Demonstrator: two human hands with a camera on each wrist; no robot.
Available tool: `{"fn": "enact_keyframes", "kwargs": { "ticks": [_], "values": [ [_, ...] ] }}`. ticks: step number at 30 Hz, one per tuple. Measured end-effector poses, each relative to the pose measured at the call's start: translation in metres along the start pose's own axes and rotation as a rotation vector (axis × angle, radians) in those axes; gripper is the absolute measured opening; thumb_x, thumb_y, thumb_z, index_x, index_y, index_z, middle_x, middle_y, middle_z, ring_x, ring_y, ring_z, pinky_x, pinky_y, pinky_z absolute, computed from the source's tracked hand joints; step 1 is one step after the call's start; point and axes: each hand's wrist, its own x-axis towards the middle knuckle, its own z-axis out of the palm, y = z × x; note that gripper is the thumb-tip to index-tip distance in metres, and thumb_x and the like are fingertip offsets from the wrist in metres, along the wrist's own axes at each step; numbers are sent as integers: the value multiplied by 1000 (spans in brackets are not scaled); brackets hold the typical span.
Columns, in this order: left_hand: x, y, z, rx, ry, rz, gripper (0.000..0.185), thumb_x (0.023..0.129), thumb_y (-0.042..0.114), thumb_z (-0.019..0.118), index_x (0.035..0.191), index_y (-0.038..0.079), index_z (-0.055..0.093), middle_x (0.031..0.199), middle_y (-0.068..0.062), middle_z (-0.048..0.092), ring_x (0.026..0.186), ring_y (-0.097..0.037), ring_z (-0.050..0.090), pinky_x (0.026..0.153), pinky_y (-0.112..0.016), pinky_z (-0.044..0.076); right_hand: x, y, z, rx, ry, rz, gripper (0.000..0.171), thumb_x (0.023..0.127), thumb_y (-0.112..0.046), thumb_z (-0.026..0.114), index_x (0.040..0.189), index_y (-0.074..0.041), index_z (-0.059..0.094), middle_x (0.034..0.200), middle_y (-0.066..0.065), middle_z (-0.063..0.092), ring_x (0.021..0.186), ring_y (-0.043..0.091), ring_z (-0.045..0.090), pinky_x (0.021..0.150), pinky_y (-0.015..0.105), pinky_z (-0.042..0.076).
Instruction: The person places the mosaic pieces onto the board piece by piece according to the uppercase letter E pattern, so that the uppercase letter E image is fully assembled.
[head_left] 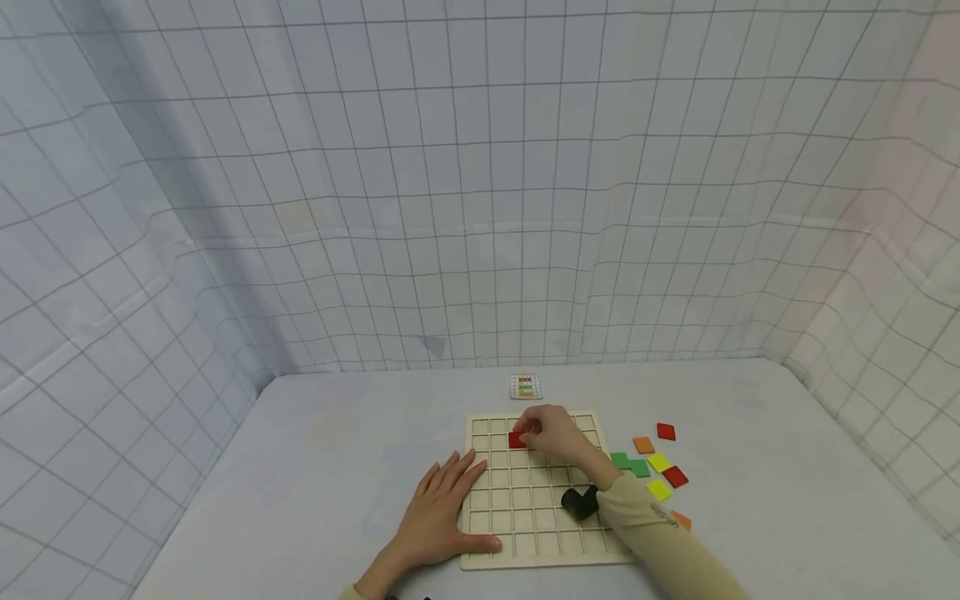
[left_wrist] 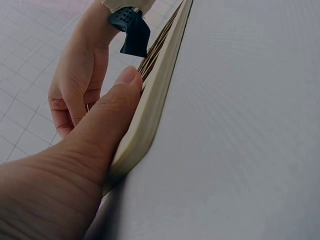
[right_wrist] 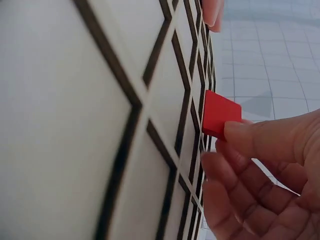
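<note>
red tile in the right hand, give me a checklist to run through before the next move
1. Red tile pinched by the right hand: ok, between thumb and fingers.
2. Grid board steadied: ok, the left hand rests on its left side.
3. Tile lying flat in a cell: not ok, it sticks up from the grid.
4. Pattern card uncovered: ok, just beyond the far edge.
5. Tile above its matching cell: cannot tell, card squares too small.
6. Cells beneath the right sleeve: cannot tell, hidden.
</note>
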Motion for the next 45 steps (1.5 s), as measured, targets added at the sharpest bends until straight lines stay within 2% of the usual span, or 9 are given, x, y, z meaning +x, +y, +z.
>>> {"fn": "enact_keyframes", "kwargs": {
  "ticks": [6,13,18,26,32,35,38,41,45],
  "values": [
    [-1,2,-1,-5,3,-2,106,68,81,56,149,16,33,155,-6,23,142,-29,14,109,-53,11,-3,0,0,-72,-18,1,12,85,-1,68,91,-9,72,82,-3,60,68,11,51,59,28,44],
    [-2,2,-1,-3,21,12,105,69,80,57,149,16,33,155,-7,23,141,-30,15,109,-54,12,-6,2,-2,-94,-24,-27,18,85,3,63,97,-5,74,89,3,58,69,12,46,58,28,40],
    [-2,2,0,-3,50,38,104,70,78,58,148,14,35,153,-10,26,140,-32,18,107,-56,14,-8,2,-3,-87,-42,-63,21,85,6,59,99,-1,74,92,6,58,75,14,45,64,31,38],
    [-3,3,-1,0,36,19,103,70,78,58,148,15,34,154,-9,25,140,-32,17,108,-56,14,-15,9,-9,-150,-142,-137,29,89,-1,60,117,3,65,100,8,53,82,18,46,69,33,41],
    [-3,3,-2,5,27,12,104,70,78,58,149,16,33,154,-7,25,141,-30,17,108,-56,15,-32,10,-21,-162,-206,-203,37,92,-9,60,127,2,57,117,12,56,102,26,55,83,41,47],
    [-3,2,0,6,28,15,104,70,79,58,149,16,33,154,-7,25,141,-30,17,108,-55,14,-43,14,-30,-130,-181,-175,33,94,-12,61,125,-1,60,121,11,56,107,27,55,86,43,47],
    [-2,2,1,5,20,15,104,70,80,56,150,18,31,155,-5,23,141,-28,15,109,-54,13,-55,23,-45,-108,-109,-117,27,92,-10,62,118,-1,64,119,12,59,109,32,55,87,47,46],
    [-2,2,1,1,13,10,105,69,80,56,150,19,30,155,-4,22,142,-26,13,109,-53,12,-67,33,-63,-114,-38,-18,22,92,-9,62,112,-2,67,117,12,62,112,36,54,90,51,44],
    [-3,1,0,2,12,4,105,69,80,56,150,19,30,155,-4,21,142,-26,13,109,-53,12,-80,45,-84,-182,-18,119,24,91,-11,63,112,0,68,118,16,62,107,37,58,86,52,47]
  ]
}}
